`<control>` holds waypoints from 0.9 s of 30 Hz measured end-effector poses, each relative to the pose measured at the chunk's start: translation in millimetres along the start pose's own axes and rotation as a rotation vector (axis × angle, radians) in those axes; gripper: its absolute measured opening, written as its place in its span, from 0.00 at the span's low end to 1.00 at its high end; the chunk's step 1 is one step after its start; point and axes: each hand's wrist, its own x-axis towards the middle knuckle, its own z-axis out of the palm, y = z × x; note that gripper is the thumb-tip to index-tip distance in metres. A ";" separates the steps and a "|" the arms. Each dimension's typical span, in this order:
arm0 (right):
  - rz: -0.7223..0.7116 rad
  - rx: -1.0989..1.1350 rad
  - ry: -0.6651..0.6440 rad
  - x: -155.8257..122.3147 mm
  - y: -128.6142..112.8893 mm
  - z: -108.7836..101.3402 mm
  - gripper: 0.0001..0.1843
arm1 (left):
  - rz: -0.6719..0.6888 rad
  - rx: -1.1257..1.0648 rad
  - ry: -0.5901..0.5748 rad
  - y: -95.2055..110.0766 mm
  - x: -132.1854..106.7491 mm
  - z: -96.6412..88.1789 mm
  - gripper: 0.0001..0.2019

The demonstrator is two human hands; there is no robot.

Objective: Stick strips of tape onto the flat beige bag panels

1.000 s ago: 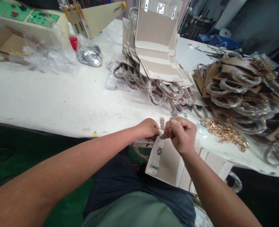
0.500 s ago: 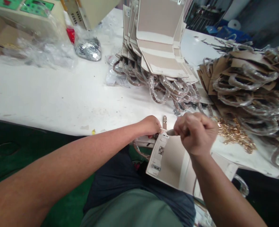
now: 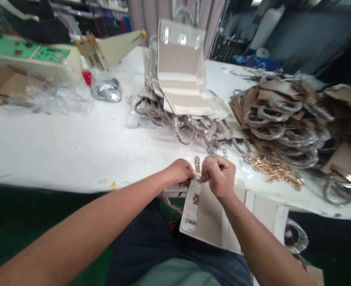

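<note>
Head view landmark: beige bag panel (image 3: pixel 207 220), held over the person's lap at the edge of the worktop (image 3: pixel 59 139).
Far left: control machine (image 3: pixel 29 51) with green panels, well beyond the bag panel.
Left hand (image 3: pixel 180 171): fingers (image 3: pixel 190 173) closed, pinching the bag panel's top edge.
Behind: stacked panels (image 3: pixel 180 67), well beyond the bag panel.
Right hand (image 3: pixel 218 177): fingers (image 3: pixel 211 163) closed on a small metal fitting (image 3: pixel 203 179), partly hidden, at the bag panel's top edge.
Right: gold fittings (image 3: pixel 272 170) near the bag panel; plastic-wrapped bags (image 3: pixel 279 123) beyond it.
</note>
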 end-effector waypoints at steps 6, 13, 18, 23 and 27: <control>-0.117 -0.505 -0.285 -6.0 21.1 -10.8 0.22 | 0.072 0.126 0.020 -5.1 2.3 -7.6 0.08; -0.033 -1.121 -0.321 8.4 74.6 -105.5 0.18 | 0.136 0.230 0.178 -10.4 -22.2 2.3 0.05; -0.177 -0.890 -0.166 -9.1 82.6 -119.5 0.27 | 0.253 0.292 0.319 -4.5 -56.6 14.3 0.06; -0.038 -0.558 -0.460 -63.5 42.2 -103.5 0.25 | 0.487 0.492 0.320 30.5 -116.9 20.2 0.11; -0.039 -0.444 -0.502 -86.8 2.0 -113.1 0.19 | 0.675 0.650 0.323 61.2 -161.0 20.8 0.08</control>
